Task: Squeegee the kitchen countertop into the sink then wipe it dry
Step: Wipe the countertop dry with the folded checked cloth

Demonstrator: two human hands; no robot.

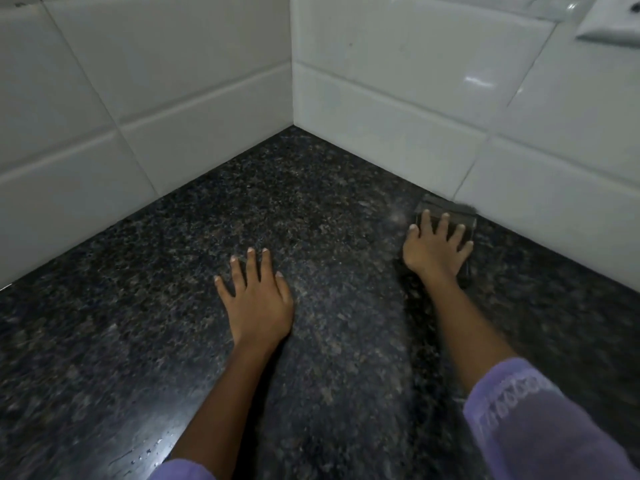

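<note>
Your right hand presses a dark, blurred flat tool/cloth at the far-right white tile wall; left hand flat, empty, on the speckled black granite bench. Risk: water stays trapped along the wall joint.

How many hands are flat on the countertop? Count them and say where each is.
2. The left hand lies spread on the bare dark countertop near the middle. The right hand presses on a dark, blurred tool by the right tiled wall.
</note>
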